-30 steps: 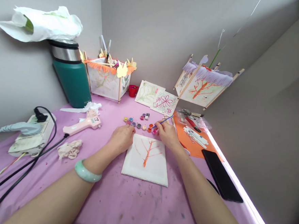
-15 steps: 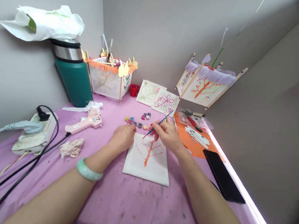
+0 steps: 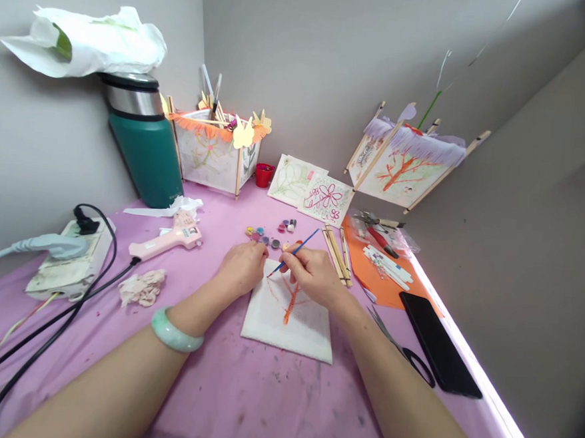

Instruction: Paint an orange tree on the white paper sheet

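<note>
A white square panel [image 3: 285, 325] with an orange branching tree painted on it lies on the pink table cover [image 3: 240, 395]. My right hand [image 3: 313, 277] pinches a thin blue paintbrush [image 3: 298, 249], its tip touching the panel's upper left part. My left hand [image 3: 241, 269], fingers curled, rests on the panel's top left corner and holds it down. A green bangle [image 3: 174, 331] is on my left wrist. Small paint pots [image 3: 269, 234] sit just beyond both hands.
A pink glue gun [image 3: 168, 237], crumpled tissue [image 3: 142, 285], power strip [image 3: 66, 260] and black cables lie left. A green flask [image 3: 145, 142] and two paper lanterns [image 3: 217, 150] [image 3: 406, 163] stand behind. Wooden sticks [image 3: 337, 255], orange sheet [image 3: 373, 271], scissors [image 3: 404, 347] and a black phone [image 3: 438, 352] lie right.
My right hand moved the brush from the paint pots back and left onto the panel, where its tip now touches. My left hand stayed on the corner.
</note>
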The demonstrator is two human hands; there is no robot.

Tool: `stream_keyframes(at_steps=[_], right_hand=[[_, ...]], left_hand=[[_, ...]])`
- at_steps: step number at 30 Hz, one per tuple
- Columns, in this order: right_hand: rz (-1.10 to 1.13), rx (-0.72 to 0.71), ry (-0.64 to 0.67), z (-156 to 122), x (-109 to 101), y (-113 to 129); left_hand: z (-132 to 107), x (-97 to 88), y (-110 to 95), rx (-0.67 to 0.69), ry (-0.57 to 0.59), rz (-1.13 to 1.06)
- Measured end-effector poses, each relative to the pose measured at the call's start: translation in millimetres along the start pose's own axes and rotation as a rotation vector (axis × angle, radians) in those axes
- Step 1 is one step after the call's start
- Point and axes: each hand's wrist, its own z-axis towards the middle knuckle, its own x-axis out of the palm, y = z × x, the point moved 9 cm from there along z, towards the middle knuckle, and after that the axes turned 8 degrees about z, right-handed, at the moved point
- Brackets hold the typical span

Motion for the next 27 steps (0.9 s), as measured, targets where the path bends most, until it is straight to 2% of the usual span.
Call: stream_keyframes(at_steps=[10, 16, 21, 27], right_hand=[[-0.014, 0.038, 0.160, -2, 7, 3], [-0.054, 0.122, 0.264, -4, 6, 2], [0.023, 0.186, 0.374, -9, 7, 0], [0.122, 0.234, 0.367, -11, 4, -3]], left_hand=[[0, 0.7, -1, 0.015, -0.010, 0.015], [0, 0.5, -1, 0.015, 0.004, 0.013], [0, 0.1, -1, 0.009, 0.012, 0.011], [0, -1.0, -2, 0.010, 0.009, 0.013]])
